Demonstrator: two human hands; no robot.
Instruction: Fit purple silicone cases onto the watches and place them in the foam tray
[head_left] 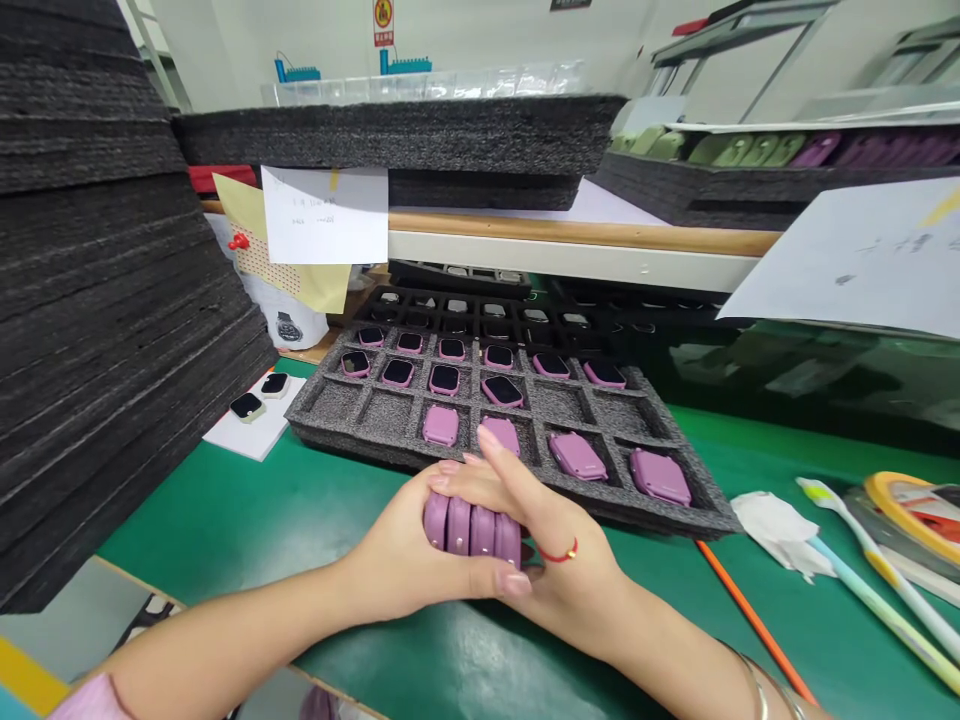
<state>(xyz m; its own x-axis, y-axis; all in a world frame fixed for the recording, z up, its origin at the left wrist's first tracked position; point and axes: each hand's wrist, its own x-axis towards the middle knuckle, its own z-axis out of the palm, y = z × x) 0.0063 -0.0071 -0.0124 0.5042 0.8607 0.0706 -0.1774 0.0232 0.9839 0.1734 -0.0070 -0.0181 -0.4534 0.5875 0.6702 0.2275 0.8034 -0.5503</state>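
Several purple watch cases (pixel 471 528) stand side by side in a row, held between both hands above the green table. My left hand (pixel 409 545) wraps round them from the left, its thumb along their near side. From the right, my right hand (pixel 562 555) closes on the same row; its index finger points up and forward. Just beyond lies a dark foam tray (pixel 330 400) with compartments. Its front row holds purple cases face down, such as one (pixel 658 475) at the right; the rows behind hold purple watches (pixel 444 379) with black screens up.
Tall stacked foam sheets (pixel 97 300) stand at the left, beside two watches on a white pad (pixel 255 430). At the right lie a white tissue (pixel 780 530), toothbrushes (pixel 874 560), an orange stick (pixel 757 620) and a yellow tape roll (pixel 911 515). A shelf (pixel 570 250) spans the back.
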